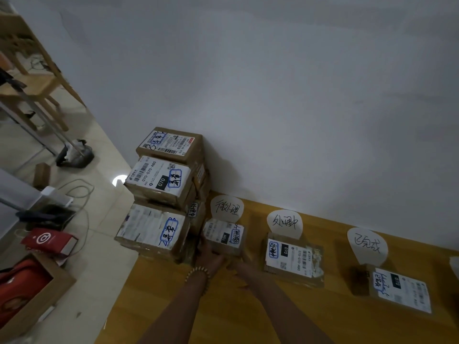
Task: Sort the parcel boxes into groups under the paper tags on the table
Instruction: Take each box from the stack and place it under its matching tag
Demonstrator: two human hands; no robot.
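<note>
A long yellow wooden table is set against a white wall. Three round white paper tags with black handwriting are stood up along the wall. A small brown cardboard parcel box with a white label is found just under the left paper tag. It is touched by both hands.

The left hand is laid against the left side of the small box, between it and a tall stack of brown cardboard parcel boxes. A string of pale wooden beads is worn on the left wrist. The right hand is placed at the front corner of the small box. The picture is dim and blurred there, so it cannot be told if the fingers of either hand are curled round the box or only laid on it.

A flat brown parcel box with a white label is seen under the middle paper tag. Another brown parcel box with a white label is seen under the right paper tag. The tall stack is piled at the left end of the table, next to the wall.

On the pale tiled floor to the left, a red box and an open cardboard box with something red inside are seen. A wooden chair is seen farther back.
</note>
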